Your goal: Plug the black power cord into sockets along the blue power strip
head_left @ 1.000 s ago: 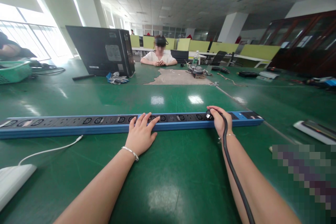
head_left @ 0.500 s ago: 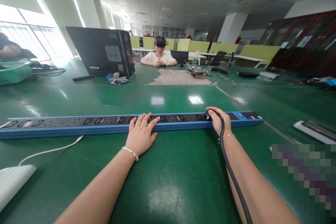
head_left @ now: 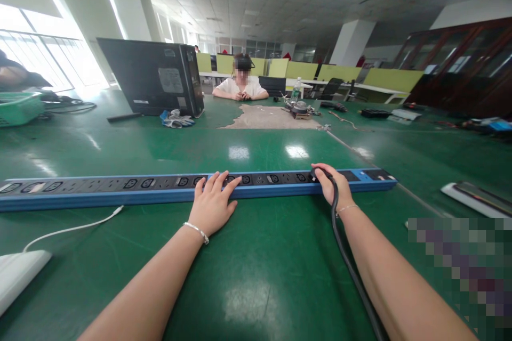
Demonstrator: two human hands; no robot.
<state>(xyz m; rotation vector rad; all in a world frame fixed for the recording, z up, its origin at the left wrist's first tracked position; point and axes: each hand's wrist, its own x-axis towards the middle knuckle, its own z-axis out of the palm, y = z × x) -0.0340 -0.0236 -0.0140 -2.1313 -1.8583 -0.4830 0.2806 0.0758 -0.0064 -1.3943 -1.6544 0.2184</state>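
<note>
A long blue power strip [head_left: 156, 197] with a black face and several sockets lies across the green table. My left hand [head_left: 213, 200] rests on its middle with the fingers spread, covering some sockets. Toward the strip's right end, my right hand [head_left: 333, 185] grips a black power plug [head_left: 316, 173] at a socket. Whether the plug is fully seated cannot be made out, as my fingers partly hide it. From the plug, a thick black cord [head_left: 344, 256] runs down along my right forearm to the bottom edge.
A black computer case [head_left: 154, 77] stands at the back left, with gloves [head_left: 176, 119] beside it. A green basket [head_left: 20, 109] sits far left. Across the table [head_left: 264, 146] a person [head_left: 241, 85] is seated. At the left lies a white device [head_left: 24, 274] with a white cable [head_left: 76, 228].
The whole view has shifted slightly left. My right wrist has turned a little, and the cord now hangs slightly apart from my forearm. My left hand stays on the strip.
</note>
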